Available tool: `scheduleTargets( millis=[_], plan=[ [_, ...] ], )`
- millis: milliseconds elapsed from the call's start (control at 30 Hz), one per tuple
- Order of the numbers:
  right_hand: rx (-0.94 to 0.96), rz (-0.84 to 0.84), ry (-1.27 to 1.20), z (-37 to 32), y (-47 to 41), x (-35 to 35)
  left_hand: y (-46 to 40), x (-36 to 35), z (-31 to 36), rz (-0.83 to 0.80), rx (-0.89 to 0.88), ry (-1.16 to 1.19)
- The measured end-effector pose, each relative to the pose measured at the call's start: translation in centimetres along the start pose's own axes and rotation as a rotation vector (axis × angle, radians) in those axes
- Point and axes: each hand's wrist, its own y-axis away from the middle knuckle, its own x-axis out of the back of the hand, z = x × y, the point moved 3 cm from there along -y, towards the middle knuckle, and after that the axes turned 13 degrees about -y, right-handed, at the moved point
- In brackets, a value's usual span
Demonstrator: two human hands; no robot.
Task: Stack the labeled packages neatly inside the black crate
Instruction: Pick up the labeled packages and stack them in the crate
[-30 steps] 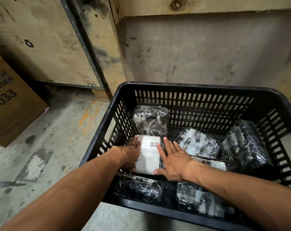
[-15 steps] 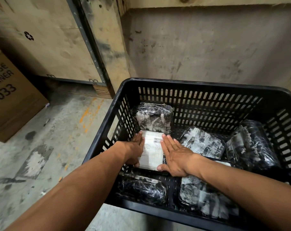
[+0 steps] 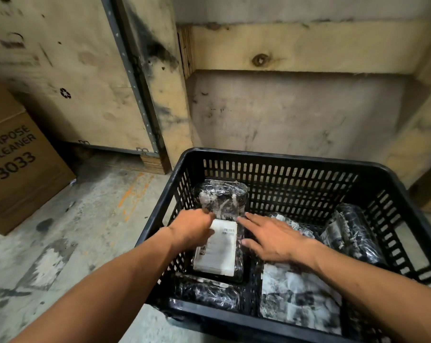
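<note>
Crate (image 3: 278, 157) holding wrapped packages (image 3: 301, 298), both grips spread flat over labeled package (image 3: 218, 248)

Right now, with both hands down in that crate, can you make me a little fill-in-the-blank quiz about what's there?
1. The package with the white label lies inside the ____ crate.
2. The cardboard box with printed lettering stands on the floor to the crate's ____.
3. The left hand and right hand sit on either side of the white ____.
4. The crate's walls are full of small ____.

Missing words: black; left; label; slots
</note>
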Motion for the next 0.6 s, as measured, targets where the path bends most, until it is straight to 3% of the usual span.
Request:
scheduleTargets(
  millis=[133, 200, 300, 433, 500, 600],
  plan=[
    [0.0, 0.363, -0.138, -0.6, 0.3, 3.6, -0.3, 1.5, -0.1, 0.346, 0.071, 0.007],
    [0.013, 0.461, -0.155, -0.9, 0.0, 4.4, -1.0, 1.5, -0.2, 0.408, 0.109, 0.006],
    [-0.007, 0.489, -0.161, -1.0, -1.3, 4.6, -2.4, 1.1, -0.6, 0.313, 0.159, 0.015],
    [-0.046, 0.44, -0.181, -0.7, -2.9, 3.9, -3.6, 0.1, -0.9, 0.139, 0.15, 0.214],
    [-0.045, 0.446, -0.24, -0.6, -3.1, 3.9, -3.6, -0.2, -0.9, 0.182, 0.152, 0.323],
    [-0.055, 0.466, -0.439, -0.4, -2.9, 4.3, -3.2, -0.5, -1.4, 0.377, 0.23, 0.504]
  ],
)
